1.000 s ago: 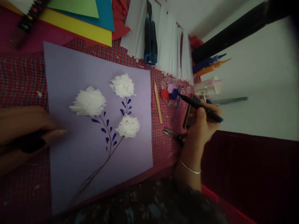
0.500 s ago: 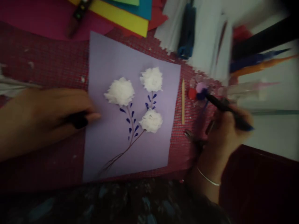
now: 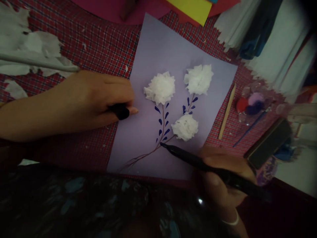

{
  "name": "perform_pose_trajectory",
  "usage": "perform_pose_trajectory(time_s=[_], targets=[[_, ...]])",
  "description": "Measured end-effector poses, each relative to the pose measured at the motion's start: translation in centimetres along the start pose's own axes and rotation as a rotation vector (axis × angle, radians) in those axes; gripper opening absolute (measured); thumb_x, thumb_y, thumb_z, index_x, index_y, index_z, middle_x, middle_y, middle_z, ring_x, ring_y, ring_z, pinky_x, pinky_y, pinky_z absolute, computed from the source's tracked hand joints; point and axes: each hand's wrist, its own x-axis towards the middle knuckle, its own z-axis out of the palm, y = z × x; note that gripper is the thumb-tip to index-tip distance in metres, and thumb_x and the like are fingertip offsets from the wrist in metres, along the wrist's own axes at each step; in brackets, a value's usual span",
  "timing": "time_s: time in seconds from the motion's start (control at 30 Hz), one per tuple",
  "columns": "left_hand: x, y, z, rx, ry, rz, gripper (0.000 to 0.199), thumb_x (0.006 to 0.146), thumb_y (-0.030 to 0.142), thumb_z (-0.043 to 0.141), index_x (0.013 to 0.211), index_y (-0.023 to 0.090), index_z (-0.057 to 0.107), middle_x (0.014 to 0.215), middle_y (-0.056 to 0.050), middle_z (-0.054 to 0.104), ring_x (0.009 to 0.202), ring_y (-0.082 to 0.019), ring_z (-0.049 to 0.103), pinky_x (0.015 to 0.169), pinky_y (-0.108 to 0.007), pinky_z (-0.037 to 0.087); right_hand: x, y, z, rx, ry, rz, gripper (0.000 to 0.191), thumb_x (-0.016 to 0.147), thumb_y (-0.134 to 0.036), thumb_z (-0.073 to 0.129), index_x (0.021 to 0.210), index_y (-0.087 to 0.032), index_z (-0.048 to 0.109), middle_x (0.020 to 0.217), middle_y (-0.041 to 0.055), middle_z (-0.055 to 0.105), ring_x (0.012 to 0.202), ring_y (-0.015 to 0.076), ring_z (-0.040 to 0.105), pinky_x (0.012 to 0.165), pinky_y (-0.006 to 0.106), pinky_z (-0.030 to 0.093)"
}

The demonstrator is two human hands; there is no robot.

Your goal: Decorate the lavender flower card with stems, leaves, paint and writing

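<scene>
A lilac paper sheet [image 3: 163, 43] bears three white crinkled flowers, one of them the left flower [image 3: 160, 88], with thin brown stems and small dark blue leaves. My right hand [image 3: 225, 172] holds a dark pen-like tool [image 3: 190, 158], whose blue-coated tip is at the stems below the left flower's leaves. Whether the tip touches the paper, I cannot tell. Closed around a small black cap-like piece [image 3: 121, 111], my left hand [image 3: 104, 102] rests at the sheet's left edge.
On the checked red cloth [image 3: 104, 43] lie white paper scraps [image 3: 32, 43] at left and a wooden stick [image 3: 227, 111] right of the sheet. Beyond are a paint palette [image 3: 252, 102], a thin blue brush [image 3: 250, 129], a dark phone-like object [image 3: 268, 142] and coloured papers [image 3: 190, 10].
My right hand has brought the tool from the paint palette left to the stems on the sheet. The view has shifted, so the sheet appears farther right and more tilted.
</scene>
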Motion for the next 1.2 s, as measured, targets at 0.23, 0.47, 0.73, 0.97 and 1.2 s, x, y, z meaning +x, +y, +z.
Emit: perform_pose_trajectory(time_s=[0.23, 0.47, 0.73, 0.97, 1.2], targets=[[-0.2, 0.0, 0.1, -0.025, -0.021, -0.064, 0.04, 0.099, 0.048, 0.038, 0.082, 0.022, 0.064, 0.081, 0.003, 0.055, 0.071, -0.013, 0.057, 0.073, -0.029, 0.04, 1.0, -0.5, 1.0, -0.039, 0.018, -0.082, 0.035, 0.086, -0.015, 0.07, 0.118, -0.025, 0.075, 0.078, 0.0031, 0.072, 0.066, 0.0192, 0.067, 0.054, 0.033, 0.054], [-0.2, -0.1, -0.1, 0.0, -0.01, -0.027, 0.039, 0.1, 0.045, 0.039, 0.082, 0.02, 0.063, 0.081, 0.002, 0.059, 0.07, -0.012, 0.055, 0.069, -0.029, 0.039, 1.2, -0.7, 1.2, -0.022, 0.034, -0.003, 0.029, 0.086, -0.016, 0.072, 0.112, -0.027, 0.077, 0.08, 0.0027, 0.071, 0.068, 0.0179, 0.067, 0.056, 0.033, 0.055], [0.0, -0.2, -0.1, 0.018, -0.009, -0.025, 0.04, 0.1, 0.046, 0.038, 0.08, 0.021, 0.061, 0.079, 0.002, 0.056, 0.068, -0.013, 0.056, 0.068, -0.029, 0.039, 1.1, -0.6, 1.6, 0.097, 0.059, -0.016, 0.023, 0.087, -0.022, 0.071, 0.109, -0.025, 0.077, 0.071, 0.003, 0.067, 0.06, 0.0196, 0.062, 0.048, 0.034, 0.048], [-0.1, -0.4, 0.0, 0.016, 0.034, 0.051, 0.037, 0.104, 0.044, 0.042, 0.081, 0.021, 0.058, 0.079, 0.003, 0.056, 0.066, -0.011, 0.053, 0.066, -0.029, 0.034, 1.3, -0.6, 1.4, 0.036, -0.032, -0.026, 0.031, 0.086, -0.016, 0.069, 0.115, -0.025, 0.076, 0.07, 0.0034, 0.068, 0.062, 0.0212, 0.066, 0.048, 0.035, 0.052], [-0.1, -0.5, 0.1, 0.033, 0.028, 0.027, 0.044, 0.105, 0.052, 0.04, 0.082, 0.02, 0.06, 0.079, 0.003, 0.056, 0.065, -0.01, 0.052, 0.066, -0.028, 0.033, 1.5, -1.0, 1.8, 0.112, -0.089, 0.012, 0.029, 0.087, -0.014, 0.066, 0.111, -0.024, 0.077, 0.07, 0.0034, 0.068, 0.063, 0.0221, 0.066, 0.05, 0.038, 0.054]])
